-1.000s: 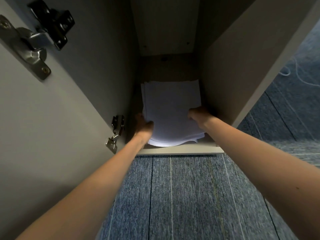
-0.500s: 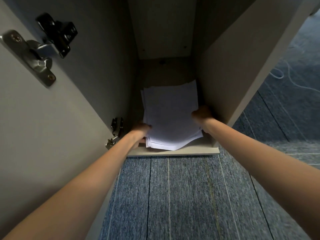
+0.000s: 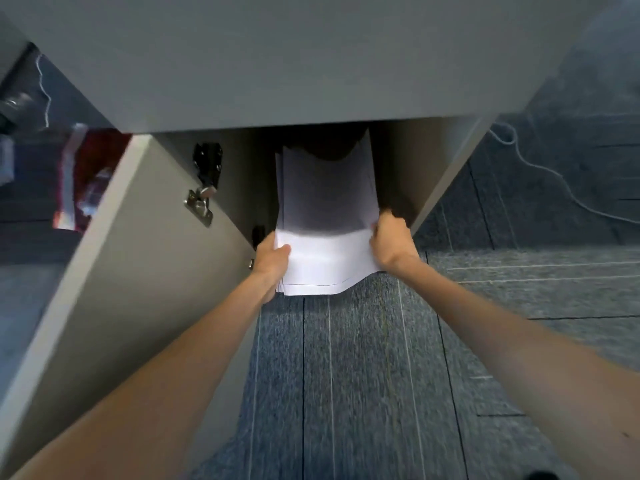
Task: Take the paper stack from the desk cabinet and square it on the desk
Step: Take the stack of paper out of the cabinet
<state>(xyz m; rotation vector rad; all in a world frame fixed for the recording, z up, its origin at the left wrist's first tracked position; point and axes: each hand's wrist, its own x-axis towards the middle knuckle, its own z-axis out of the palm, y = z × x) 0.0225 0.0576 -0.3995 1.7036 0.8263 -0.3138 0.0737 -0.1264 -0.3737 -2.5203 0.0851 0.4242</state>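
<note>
Below, blue-grey striped carpet tiles (image 3: 346,375) fill the foreground as we reach both bare forearms toward the open desk cabinet. Our left hand (image 3: 272,261) makes a closed grip on the near left corner of the loose white paper stack (image 3: 325,220), thumb laid across the top sheet; our right hand (image 3: 393,242) clamps the right edge a little farther in. The stack is half out: its bright near end hangs past the cabinet mouth over the carpet, while its shaded far end reaches back into the grey cabinet opening (image 3: 391,168). Its long axis runs straight away from us, in line with the pull, and the sheets are visibly fanned at the near edge, not yet squared. The left hand sits nearer to us, the right deeper along the side. To the left the pale grey cabinet door (image 3: 114,254) stands swung open, its metal hinge (image 3: 201,206) showing. Above everything, the grey desk surface (image 3: 311,57) overhangs the cabinet; we judge the stack must clear that edge before being lifted onto it.
</note>
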